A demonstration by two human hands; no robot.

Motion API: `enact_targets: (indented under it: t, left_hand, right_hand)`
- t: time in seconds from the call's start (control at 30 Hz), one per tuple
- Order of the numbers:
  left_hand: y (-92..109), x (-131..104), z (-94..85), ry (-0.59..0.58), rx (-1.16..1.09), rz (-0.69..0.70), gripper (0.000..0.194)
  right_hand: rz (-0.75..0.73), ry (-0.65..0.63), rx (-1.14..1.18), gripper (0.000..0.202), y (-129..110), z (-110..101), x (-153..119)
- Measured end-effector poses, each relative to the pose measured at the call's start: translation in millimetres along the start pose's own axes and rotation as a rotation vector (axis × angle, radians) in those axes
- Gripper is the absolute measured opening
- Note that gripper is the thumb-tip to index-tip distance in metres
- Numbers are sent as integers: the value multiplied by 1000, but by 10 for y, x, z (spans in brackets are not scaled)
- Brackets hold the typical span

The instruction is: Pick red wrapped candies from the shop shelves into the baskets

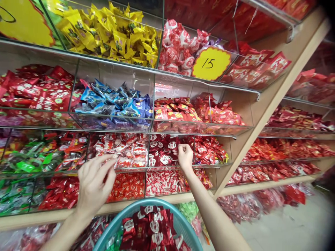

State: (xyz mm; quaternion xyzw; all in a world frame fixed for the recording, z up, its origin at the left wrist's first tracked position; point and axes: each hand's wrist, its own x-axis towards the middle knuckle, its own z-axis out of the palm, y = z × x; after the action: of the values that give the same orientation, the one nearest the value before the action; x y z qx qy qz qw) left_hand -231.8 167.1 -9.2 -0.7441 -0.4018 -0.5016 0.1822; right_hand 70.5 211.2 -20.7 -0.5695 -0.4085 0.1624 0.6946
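Observation:
My left hand (95, 179) hangs in front of the lower shelves with its fingers apart and nothing in it. Behind its fingertips lie white-and-red wrapped candies (133, 150). My right hand (185, 156) is at the compartment of dark red candy packets (164, 159), its fingers curled together in a pinch. What they hold, if anything, is hidden. Below and between my arms is a teal plastic basket (125, 208). Inside it lie dark red candy packets (154, 226) with white labels, and a few green-wrapped candies (115, 241) at the left.
Clear dividers split the shelves into candy bins. Yellow packets (117, 35), blue packets (112, 97) and red packets (175, 109) fill the upper ones. A yellow price tag (211, 63) reads 15. A wooden upright (261, 108) stands at right; bagged candy (243, 205) lies below.

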Motion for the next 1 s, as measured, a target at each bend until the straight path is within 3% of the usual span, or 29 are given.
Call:
enact_targets:
  t: [0.13, 0.23, 0.3, 0.43, 0.5, 0.57, 0.7, 0.83, 1.0]
  left_hand:
    - [299, -299, 138, -148, -206, 32, 28]
    - [535, -453, 235, -273, -449, -111, 23]
    - [699, -505, 274, -392, -677, -376, 23]
    - [1010, -618, 317, -656, -1137, -1047, 52]
    - [1123, -731, 332, -760, -1261, -1225, 60]
    - [1186, -869, 337, -835, -1289, -1307, 60]
    - [1128, -1080, 285, -852, -1263, -1402, 57]
    - [822, -1216, 236, -804, -1264, -1414, 48]
    - [451, -1454, 318, -657, -1136, -1576, 52]
  right_hand:
    - [-15, 7, 144, 25, -144, -152, -204]
    - [5, -41, 234, 24, -273, -278, -541]
    - [57, -127, 258, 22, -312, -358, -834]
    - [217, -360, 277, 22, -197, -483, -1438]
    - [279, -426, 274, 24, -73, -525, -1674]
    - [331, -451, 265, 26, 47, -559, -1839]
    - [396, -503, 235, 28, 217, -631, -1994]
    - [340, -487, 121, 28, 400, -747, -2033]
    - [233, -467, -178, 29, 616, -894, -2070]
